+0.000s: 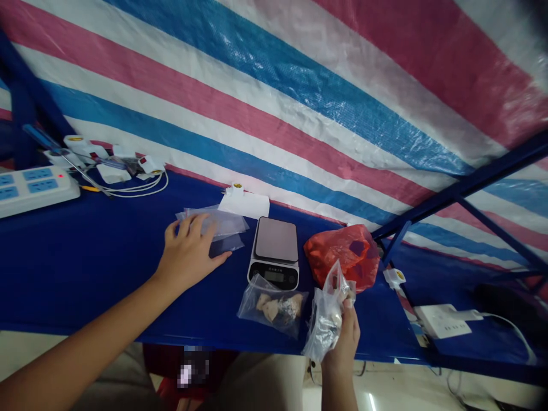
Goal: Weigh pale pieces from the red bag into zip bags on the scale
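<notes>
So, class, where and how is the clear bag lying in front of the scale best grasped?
Probably pinch the clear bag by its left edge, coming from the left: that margin looks flat, while lumps fill the middle. The right hand, holding another bag, crowds the other side.

The zip bag point(274, 326) and the held bag point(322, 328) are gleaming — thin, wrinkled, glossy plastic — while the flat bags point(231, 225) are looking smoother and filmy. The red bag point(327, 254) is showing crumpled plastic with a soft sheen, and the scale point(276, 251) is pairing a smooth, satin plate point(277, 237) with glossy black trim. Behind, the striped sheet point(274, 114) is glinting like creased woven plastic above a smooth, mattish tabletop point(107, 251).
</notes>
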Motion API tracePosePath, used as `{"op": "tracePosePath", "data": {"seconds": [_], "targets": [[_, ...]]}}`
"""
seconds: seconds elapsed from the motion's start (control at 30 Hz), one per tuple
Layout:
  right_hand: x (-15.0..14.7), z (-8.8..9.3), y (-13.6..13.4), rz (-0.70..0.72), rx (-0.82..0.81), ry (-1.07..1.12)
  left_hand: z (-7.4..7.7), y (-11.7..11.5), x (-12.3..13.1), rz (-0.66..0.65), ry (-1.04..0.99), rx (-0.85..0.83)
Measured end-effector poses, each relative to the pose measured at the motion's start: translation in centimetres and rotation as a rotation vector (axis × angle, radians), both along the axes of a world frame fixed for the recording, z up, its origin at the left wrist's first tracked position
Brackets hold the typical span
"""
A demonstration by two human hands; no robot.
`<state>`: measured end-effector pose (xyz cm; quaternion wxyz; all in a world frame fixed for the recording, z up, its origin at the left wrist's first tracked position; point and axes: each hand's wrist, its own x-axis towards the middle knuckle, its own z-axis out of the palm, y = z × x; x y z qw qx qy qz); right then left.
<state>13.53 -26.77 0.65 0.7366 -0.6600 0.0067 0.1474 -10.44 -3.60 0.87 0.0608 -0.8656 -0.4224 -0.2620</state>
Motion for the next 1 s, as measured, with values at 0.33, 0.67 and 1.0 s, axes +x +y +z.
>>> {"op": "tracePosePath", "data": {"seconds": [0.33,0.67,1.0], "targets": [[-0.1,0.2,0.0,0.01,0.009,0.001,-0.3,0.6,-0.3,-0.061,0.114,-0.072],[0.1,0.1,-0.1,-0.069,-0.075,0.016,2.6,-1.0,0.8,-0.302,-0.174,0.03],[0.0,-0.5,0.0,-0.138,-0.176,-0.102,11.4,-5.0,14.2,-0.9,-0.326,-0.417]]}}
